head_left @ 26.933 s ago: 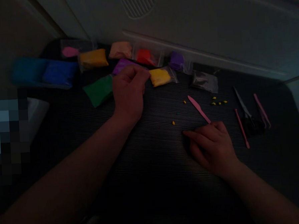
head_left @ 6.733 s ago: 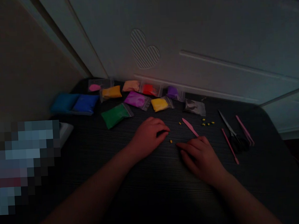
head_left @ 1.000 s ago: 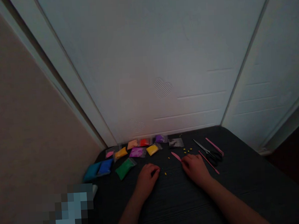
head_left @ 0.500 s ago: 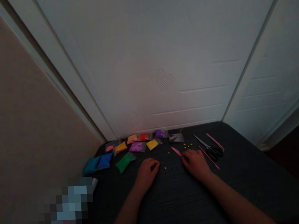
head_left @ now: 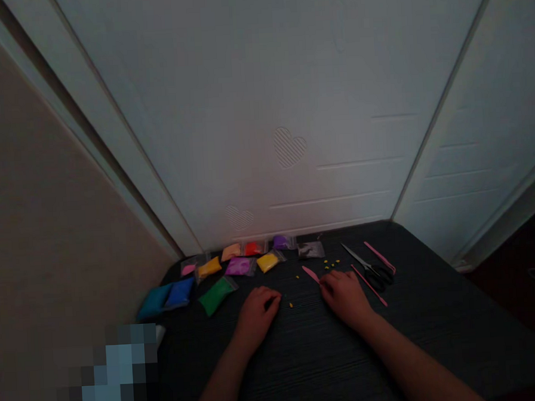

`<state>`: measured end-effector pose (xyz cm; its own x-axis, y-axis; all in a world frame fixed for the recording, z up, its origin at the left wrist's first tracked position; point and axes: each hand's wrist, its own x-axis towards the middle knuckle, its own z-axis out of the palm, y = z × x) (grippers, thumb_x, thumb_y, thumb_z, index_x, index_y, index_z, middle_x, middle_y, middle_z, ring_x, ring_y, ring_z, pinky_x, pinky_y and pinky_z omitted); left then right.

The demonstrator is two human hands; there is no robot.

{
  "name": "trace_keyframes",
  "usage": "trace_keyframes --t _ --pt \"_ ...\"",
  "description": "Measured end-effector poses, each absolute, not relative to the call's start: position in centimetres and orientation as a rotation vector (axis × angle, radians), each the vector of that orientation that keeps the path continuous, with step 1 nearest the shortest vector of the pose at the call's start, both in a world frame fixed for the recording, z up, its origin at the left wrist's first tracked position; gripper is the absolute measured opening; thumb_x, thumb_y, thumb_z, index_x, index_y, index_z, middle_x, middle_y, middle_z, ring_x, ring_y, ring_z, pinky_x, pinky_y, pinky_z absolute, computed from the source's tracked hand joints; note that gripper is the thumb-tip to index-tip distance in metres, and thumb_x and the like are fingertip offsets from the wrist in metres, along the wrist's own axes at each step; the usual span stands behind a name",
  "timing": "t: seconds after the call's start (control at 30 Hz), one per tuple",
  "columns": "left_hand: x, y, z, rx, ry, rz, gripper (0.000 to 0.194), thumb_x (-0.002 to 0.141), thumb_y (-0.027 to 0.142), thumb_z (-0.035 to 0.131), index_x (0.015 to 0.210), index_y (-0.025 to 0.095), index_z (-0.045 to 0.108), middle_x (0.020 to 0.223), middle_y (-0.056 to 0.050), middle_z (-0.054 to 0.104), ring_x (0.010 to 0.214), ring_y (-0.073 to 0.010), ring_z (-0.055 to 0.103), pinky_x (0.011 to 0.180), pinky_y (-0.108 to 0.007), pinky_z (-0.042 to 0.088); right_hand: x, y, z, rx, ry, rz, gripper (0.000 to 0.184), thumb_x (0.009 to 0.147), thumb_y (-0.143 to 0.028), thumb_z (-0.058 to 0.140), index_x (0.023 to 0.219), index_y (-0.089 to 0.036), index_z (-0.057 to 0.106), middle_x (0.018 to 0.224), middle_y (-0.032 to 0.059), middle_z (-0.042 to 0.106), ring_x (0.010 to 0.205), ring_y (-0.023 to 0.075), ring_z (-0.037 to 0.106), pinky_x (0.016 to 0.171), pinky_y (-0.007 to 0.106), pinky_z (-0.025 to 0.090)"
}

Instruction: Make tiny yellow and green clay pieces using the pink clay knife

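On the desk point(head_left: 294, 372), the left hand point(head_left: 254, 312) is held with thumb and finger nearly met; whether anything is pinched cannot be told. Just beside its fingertips, toward the right hand point(head_left: 348, 298), a small orange piece point(head_left: 291, 305) is seen. The pink knife point(head_left: 310, 273) is touched at its near end by the right hand, the nearer one, whose grip is hidden. Its long axis is slanted, the tip pointed away and leftward.

Right hand point(head_left: 344, 298) at pink knife point(head_left: 311, 273) | left hand point(head_left: 259, 311) near orange bit point(head_left: 291, 305)
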<state>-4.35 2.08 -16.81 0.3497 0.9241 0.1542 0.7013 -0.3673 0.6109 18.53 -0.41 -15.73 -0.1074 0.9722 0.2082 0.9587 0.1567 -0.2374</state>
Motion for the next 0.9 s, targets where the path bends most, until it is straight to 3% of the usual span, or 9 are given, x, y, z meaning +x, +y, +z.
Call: trace_keyframes --t 0.9 --pt "-4.50 1.96 -16.85 2.201 1.381 0.702 0.024 0.081 0.032 0.041 0.083 0.021 0.062 0.085 -0.002 0.059 0.084 -0.0161 0.051 0.080 -0.032 0.038 18.52 -0.43 -15.89 -1.812 -2.112 0.027 0.022 0.084 -0.027 0.038 0.085 -0.023 0.059 0.084 0.0023 0.061 0.080 0.0148 0.054 0.076 0.029 0.028"
